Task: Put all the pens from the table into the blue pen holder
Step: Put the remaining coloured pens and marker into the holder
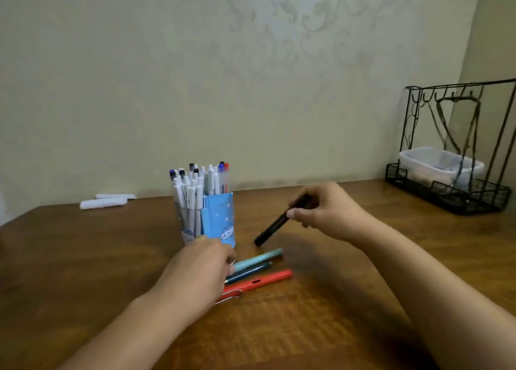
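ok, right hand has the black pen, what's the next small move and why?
Probably carry the black pen up and left over the blue pen holder and drop it in. The right hand already pinches its upper end, and its lower tip sits near the table just right of the holder. The holder looks crowded, so aim for a gap. Three more pens lie by the left hand.

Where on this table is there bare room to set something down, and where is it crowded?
Bare wood lies between the right hand and the wire rack, and left of the blue pen holder up to the white cases. It is crowded where the left hand meets the three pens.
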